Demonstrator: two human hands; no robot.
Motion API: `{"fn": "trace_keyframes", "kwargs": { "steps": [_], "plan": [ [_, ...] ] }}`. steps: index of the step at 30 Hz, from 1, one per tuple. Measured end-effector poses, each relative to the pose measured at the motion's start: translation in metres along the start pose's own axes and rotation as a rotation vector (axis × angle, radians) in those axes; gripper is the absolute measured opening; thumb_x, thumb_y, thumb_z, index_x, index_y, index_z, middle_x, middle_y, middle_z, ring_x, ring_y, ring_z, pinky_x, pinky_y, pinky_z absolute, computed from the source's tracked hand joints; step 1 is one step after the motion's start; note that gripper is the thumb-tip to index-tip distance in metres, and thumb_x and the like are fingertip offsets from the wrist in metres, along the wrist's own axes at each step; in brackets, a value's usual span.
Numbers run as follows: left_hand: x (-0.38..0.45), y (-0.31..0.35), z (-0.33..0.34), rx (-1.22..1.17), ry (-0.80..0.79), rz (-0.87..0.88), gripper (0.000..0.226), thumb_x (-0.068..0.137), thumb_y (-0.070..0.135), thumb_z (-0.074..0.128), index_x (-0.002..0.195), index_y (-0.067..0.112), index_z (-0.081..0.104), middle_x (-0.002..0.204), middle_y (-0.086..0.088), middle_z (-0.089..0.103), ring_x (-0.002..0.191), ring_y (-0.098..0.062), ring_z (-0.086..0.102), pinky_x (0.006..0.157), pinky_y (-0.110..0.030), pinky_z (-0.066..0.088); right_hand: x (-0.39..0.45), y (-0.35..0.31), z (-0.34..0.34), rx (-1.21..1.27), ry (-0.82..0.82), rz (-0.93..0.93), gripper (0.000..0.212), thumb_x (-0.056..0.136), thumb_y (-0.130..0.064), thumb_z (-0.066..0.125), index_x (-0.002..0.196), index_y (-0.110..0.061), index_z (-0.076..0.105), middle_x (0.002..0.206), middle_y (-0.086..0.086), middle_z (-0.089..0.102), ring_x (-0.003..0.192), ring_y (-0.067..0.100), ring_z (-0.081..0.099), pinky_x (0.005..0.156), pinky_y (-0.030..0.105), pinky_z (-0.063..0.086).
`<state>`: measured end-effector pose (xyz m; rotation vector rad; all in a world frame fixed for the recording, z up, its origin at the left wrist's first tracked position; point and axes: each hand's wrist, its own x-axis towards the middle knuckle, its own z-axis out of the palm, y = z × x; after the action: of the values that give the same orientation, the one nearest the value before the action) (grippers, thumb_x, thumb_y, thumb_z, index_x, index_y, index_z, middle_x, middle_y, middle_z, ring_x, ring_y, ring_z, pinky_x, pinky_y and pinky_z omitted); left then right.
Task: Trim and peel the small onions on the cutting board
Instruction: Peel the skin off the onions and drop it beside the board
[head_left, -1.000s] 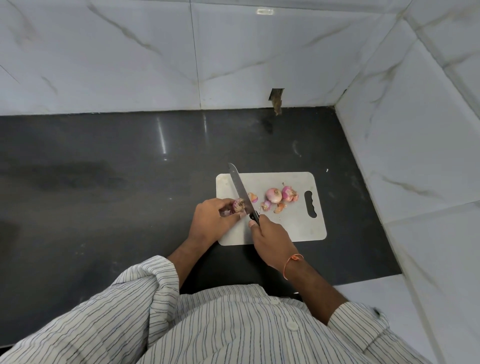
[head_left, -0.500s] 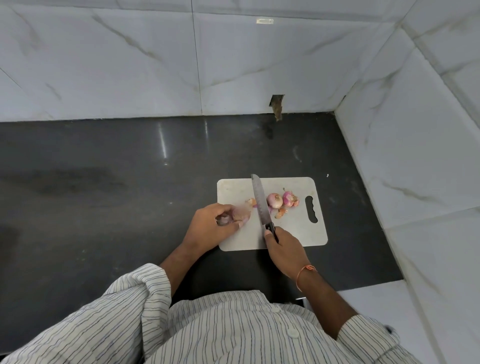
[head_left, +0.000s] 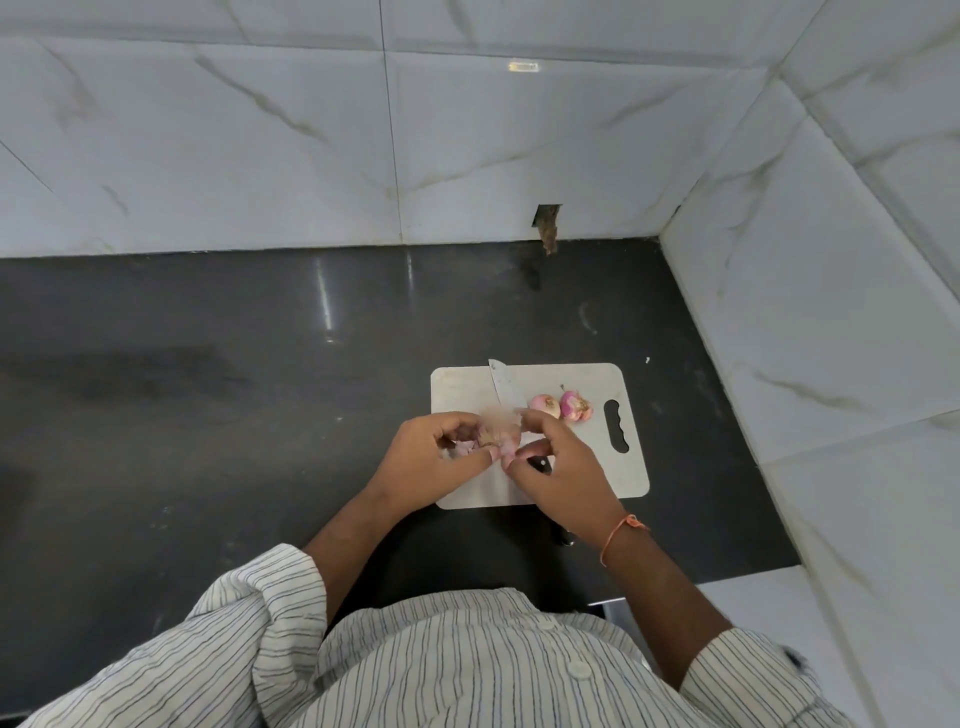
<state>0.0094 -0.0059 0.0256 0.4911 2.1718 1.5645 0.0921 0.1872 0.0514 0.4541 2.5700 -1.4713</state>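
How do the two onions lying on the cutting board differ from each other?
The left onion looks pale pink and smooth, lying nearer the knife blade; the right onion is deeper magenta, with loose skin, and lies nearer the handle slot of the cutting board. A thin stalk shows at the right onion's top; none shows on the left one. Both are small, roundish, and untouched by either hand.

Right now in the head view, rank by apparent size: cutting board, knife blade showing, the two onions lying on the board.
1. Cutting board
2. Knife blade, partly hidden by the hands
3. The two onions: they look alike, so no ranking
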Motion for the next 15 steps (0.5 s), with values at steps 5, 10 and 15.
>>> {"fn": "trace_keyframes", "kwargs": {
  "steps": [5,10,15],
  "plan": [
    [-0.003,0.002,-0.001,-0.005,0.01,0.018,0.031,0.088,0.04,0.082,0.117,0.027,0.082,0.101,0.014,0.082,0.093,-0.013,0.078,0.084,-0.034,0.064,-0.001,-0.01,0.001,0.267,-0.041,0.037,0.041,0.099,-0.033,0.073,0.138,-0.028,0.065,0.122,-0.006,0.074,0.109,0.017,0.071,0.092,0.047,0.064],
    [-0.01,0.014,-0.004,-0.011,0.053,0.083,0.035,0.092,0.034,0.078,0.126,0.037,0.071,0.115,0.018,0.074,0.096,-0.013,0.072,0.077,-0.026,0.058,0.0,-0.013,-0.002,0.399,-0.068,0.042,0.034,0.101,-0.024,0.072,0.134,-0.018,0.069,0.12,0.0,0.078,0.114,0.023,0.072,0.093,0.049,0.064],
    [-0.017,0.022,-0.016,0.079,-0.077,0.265,0.055,0.082,0.024,0.094,0.128,0.032,0.063,0.133,0.014,0.058,0.11,-0.023,0.067,0.083,-0.037,0.062,-0.001,-0.013,-0.009,0.441,-0.141,0.038,0.037,0.104,-0.024,0.067,0.139,-0.012,0.066,0.125,0.005,0.076,0.119,0.026,0.071,0.104,0.051,0.059]
  ]
}}
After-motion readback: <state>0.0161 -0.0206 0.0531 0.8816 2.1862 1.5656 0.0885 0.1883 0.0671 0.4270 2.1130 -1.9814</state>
